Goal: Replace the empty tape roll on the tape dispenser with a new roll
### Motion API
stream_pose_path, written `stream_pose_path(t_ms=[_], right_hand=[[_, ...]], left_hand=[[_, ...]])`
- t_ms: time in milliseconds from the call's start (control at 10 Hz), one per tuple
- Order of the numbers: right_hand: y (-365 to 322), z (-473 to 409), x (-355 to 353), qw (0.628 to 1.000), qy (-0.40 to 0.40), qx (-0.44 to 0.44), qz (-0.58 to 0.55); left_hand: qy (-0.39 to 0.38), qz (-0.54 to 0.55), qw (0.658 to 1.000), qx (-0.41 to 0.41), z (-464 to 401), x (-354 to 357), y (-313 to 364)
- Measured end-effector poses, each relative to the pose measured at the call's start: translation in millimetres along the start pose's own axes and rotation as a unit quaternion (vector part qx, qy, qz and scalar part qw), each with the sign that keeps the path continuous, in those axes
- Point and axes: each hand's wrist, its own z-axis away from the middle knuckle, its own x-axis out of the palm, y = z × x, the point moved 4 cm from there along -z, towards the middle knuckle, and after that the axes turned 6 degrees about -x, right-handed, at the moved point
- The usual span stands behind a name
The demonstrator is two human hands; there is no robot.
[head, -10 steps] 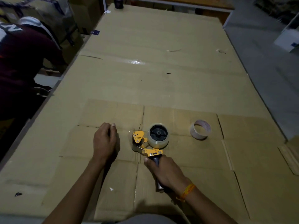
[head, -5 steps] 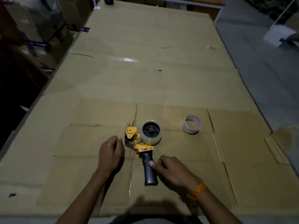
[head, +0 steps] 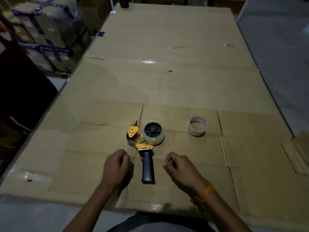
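A yellow tape dispenser (head: pixel 139 143) with a dark handle lies flat on the cardboard-covered table (head: pixel 167 81), handle pointing toward me. A clear tape roll (head: pixel 154 138) sits on its black hub. An empty white cardboard tape core (head: pixel 197 126) stands on the table to the right of the dispenser. My left hand (head: pixel 116 168) rests curled just left of the handle, holding nothing. My right hand (head: pixel 181 169), fingers loosely curled, rests just right of the handle, apart from it. A yellow band is on my right wrist.
Wrapped boxes (head: pixel 46 34) are stacked beyond the table's left edge. A dark container (head: pixel 124 2) stands at the table's far edge. Grey floor (head: pixel 275 56) lies to the right. A loose cardboard flap (head: pixel 299 154) sticks out at the right edge.
My right hand has let go of the dispenser handle and moved to its right. My left hand drew back toward me. The dispenser now lies untouched.
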Motion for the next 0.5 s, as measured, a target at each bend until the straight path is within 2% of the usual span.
stream_pose_path(t_ms=[300, 500], right_hand=[[-13, -45, -25, 0.987, 0.108, -0.084, 0.079], [-64, -114, -67, 0.932, 0.203, -0.157, 0.254]], left_hand=[[0.045, -0.098, 0.993, 0.041, -27, -10, 45], [0.156, -0.116, 0.973, 0.124, -104, -47, 102]])
